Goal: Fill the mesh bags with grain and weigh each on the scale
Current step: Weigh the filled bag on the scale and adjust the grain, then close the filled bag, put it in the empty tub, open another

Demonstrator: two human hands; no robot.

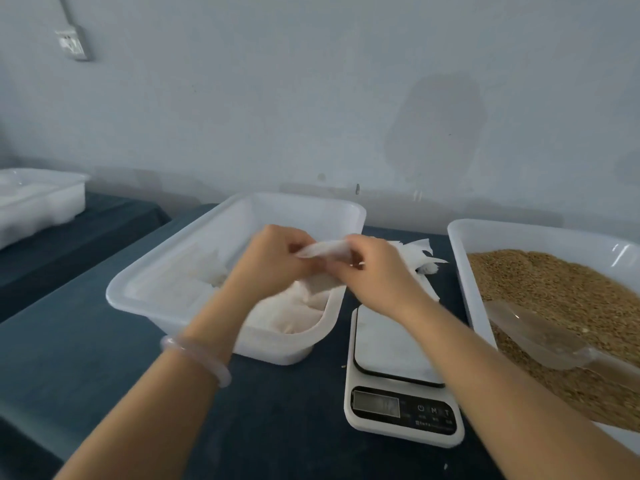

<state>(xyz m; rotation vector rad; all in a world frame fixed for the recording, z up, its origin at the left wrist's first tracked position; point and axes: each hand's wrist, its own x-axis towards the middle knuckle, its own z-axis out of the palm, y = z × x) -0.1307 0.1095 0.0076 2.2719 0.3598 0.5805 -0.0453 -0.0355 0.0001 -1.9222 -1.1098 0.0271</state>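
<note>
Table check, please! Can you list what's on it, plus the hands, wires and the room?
Surface: table under dark blue cloth.
Job's things: mesh bag held over white tub of whitish bags; scale, visible plate bare; grain and clear scoop in right tub; spare bags behind scale.
Clutter: stray specks by scale.
Grippers: left hand and right hand both pinch the mesh bag.
Cables: one cable runs down the wall to a socket.
Surroundings: pale wall; another tub on a side table at left.
</note>
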